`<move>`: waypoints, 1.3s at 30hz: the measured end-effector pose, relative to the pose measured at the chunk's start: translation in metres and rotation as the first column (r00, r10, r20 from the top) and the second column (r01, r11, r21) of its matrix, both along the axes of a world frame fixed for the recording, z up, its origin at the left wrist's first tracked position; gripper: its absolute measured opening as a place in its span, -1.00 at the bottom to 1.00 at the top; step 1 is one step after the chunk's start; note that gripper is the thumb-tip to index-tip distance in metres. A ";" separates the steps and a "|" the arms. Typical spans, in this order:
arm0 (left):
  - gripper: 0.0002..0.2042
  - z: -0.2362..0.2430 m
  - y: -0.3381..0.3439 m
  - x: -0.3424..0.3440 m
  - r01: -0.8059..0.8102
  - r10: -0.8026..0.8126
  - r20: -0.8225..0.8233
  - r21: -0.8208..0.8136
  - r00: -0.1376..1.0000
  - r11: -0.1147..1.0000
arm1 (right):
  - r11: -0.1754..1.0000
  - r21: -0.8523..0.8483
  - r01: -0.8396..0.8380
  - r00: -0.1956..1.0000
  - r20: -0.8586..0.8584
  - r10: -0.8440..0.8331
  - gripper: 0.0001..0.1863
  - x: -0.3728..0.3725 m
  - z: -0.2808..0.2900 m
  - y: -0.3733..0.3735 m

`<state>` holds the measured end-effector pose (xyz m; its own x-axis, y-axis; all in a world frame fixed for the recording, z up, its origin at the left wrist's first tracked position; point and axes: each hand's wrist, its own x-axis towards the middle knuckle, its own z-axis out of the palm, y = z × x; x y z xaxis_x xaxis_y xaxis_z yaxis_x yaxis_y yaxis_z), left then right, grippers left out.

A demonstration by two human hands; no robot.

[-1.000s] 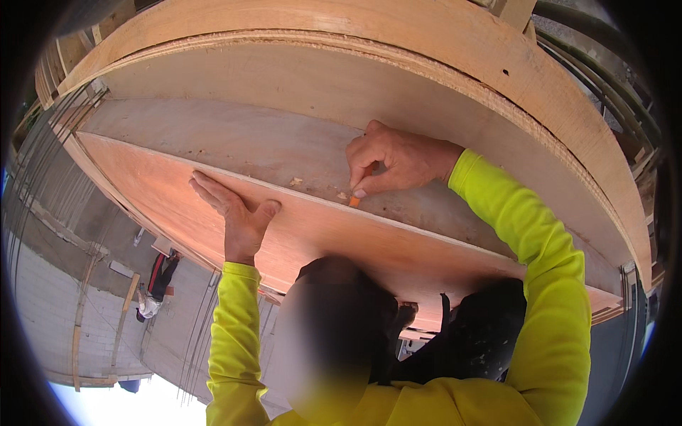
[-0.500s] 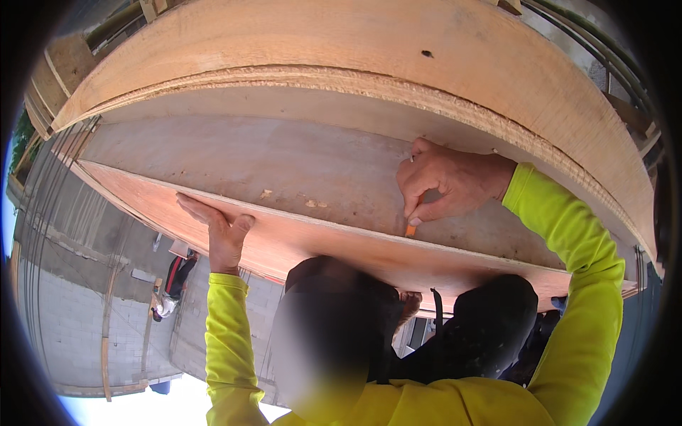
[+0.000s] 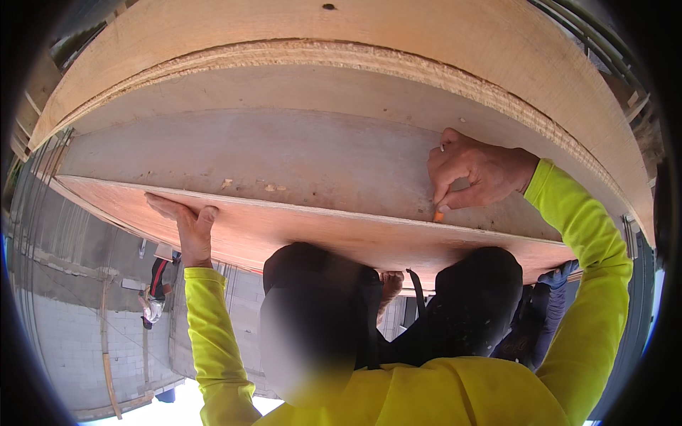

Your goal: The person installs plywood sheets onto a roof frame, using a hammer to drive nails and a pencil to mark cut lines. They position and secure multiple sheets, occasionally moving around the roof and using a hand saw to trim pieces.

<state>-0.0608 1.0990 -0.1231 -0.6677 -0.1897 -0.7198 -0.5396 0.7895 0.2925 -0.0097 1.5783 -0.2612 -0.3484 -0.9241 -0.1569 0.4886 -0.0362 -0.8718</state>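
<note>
At far left, well below the boards, a co-worker (image 3: 155,287) bends near a grey wall (image 3: 71,326); next comes the left hand (image 3: 188,227), laid against the outer face of the reddish panel (image 3: 305,224), its fingertips at the upper edge; its thumb and fingers are spread apart and do not close around anything, so probably it serves to steady the panel and the body; the panel stands on its side across the view, in front of the knees, one of them this black knee (image 3: 476,298); behind its edge, some pale wood chips (image 3: 273,188) lie on the greyish board (image 3: 284,142), and beyond rises the thick plywood edge (image 3: 305,53); toward the right, an orange stick (image 3: 438,213) has its lower end at the panel's upper edge; the right hand (image 3: 479,170) holds it pinched between thumb and fingers, low near its end, which I judge gives finer control; whether the tip touches, I cannot tell; at far right, dark bluish clothing (image 3: 550,305) shows beyond the knee.
</note>
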 end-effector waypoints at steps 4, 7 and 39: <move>0.40 -0.008 -0.009 0.006 0.028 -0.031 -0.064 -0.055 0.997 0.998 | 0.988 0.143 -0.058 0.997 0.058 0.050 -0.92 0.002 0.011 0.004; 0.40 -0.008 -0.003 0.008 0.005 -0.013 -0.072 -0.099 0.997 0.995 | 0.977 0.209 -0.052 0.996 0.088 0.034 -0.89 0.004 0.022 0.009; 0.38 0.025 0.236 0.117 0.023 -0.025 -0.085 -0.034 0.996 0.999 | 0.980 0.200 0.005 0.999 0.034 -0.012 -0.88 0.006 0.029 -0.003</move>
